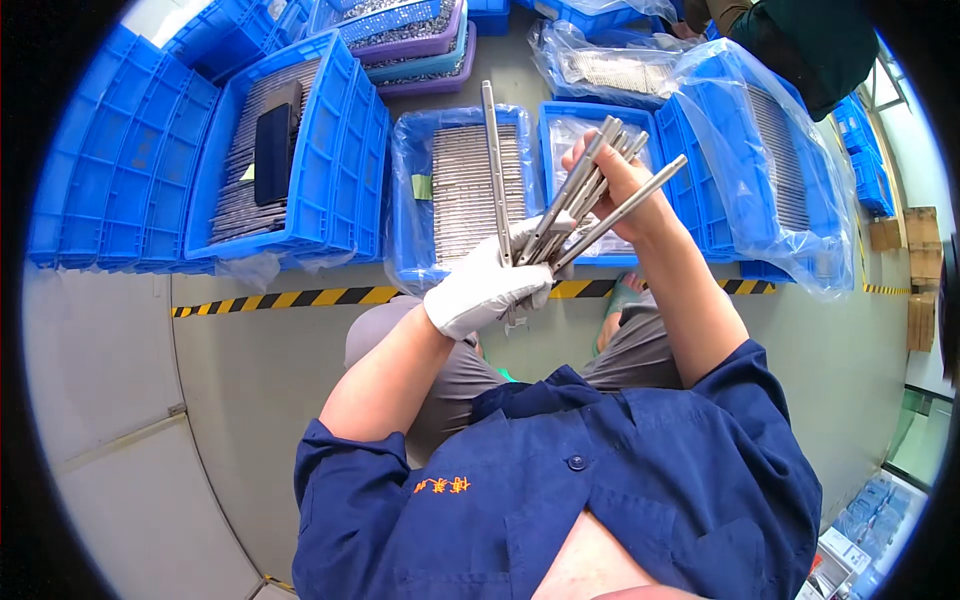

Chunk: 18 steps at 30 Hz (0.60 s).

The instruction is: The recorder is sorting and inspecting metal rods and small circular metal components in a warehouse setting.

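Note:
My left hand [490,285], in a white glove, is closed round the lower ends of several slim metal rods [563,210] with small holes along them. One rod [496,160] stands apart to the left of the bunch, and another [630,208] slants out to the right. My bare right hand [618,185] grips the upper part of the bunch, its fingers partly hidden behind the rods. Just beyond my hands, a blue crate [408,240] lined with clear plastic holds rows of similar rods [475,180]. Right of it stands another blue crate [555,115] with plastic film inside.
At left, a blue crate [340,150] of rods carries a dark phone-like slab [273,155]. Purple and teal trays [425,85] of small metal parts stand behind. A plastic-draped crate [700,110] is at right. Striped floor tape [330,298] runs before the crates; another person [815,50] is at far right.

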### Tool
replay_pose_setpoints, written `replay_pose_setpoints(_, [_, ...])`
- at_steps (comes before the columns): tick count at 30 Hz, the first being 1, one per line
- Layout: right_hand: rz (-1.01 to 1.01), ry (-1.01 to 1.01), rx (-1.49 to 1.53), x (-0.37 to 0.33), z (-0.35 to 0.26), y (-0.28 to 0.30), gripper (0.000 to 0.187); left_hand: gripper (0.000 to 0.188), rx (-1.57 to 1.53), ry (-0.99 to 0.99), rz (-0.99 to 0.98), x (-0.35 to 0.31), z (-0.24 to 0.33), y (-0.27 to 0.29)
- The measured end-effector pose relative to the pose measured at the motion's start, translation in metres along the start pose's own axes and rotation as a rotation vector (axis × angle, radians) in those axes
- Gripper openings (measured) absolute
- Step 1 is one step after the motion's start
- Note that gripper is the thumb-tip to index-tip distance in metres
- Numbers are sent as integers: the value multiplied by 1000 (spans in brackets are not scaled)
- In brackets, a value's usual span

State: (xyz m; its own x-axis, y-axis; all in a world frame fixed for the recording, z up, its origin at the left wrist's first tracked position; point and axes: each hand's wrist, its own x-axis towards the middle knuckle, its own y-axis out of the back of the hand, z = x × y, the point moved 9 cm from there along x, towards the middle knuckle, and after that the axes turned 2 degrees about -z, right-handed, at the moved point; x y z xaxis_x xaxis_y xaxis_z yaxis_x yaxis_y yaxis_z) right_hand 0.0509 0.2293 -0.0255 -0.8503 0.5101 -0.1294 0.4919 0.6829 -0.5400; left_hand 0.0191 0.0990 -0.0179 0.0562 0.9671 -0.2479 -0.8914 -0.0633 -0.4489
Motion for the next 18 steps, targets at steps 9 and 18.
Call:
replay_pose_setpoints(9, [202,281,171,11,-63,75,26,44,270,-52,-116,-9,1,-4])
replay_pose_setpoints(18, [21,-11,-427,-2,-4,1,43,45,42,196,-274,-10,-19,-30])
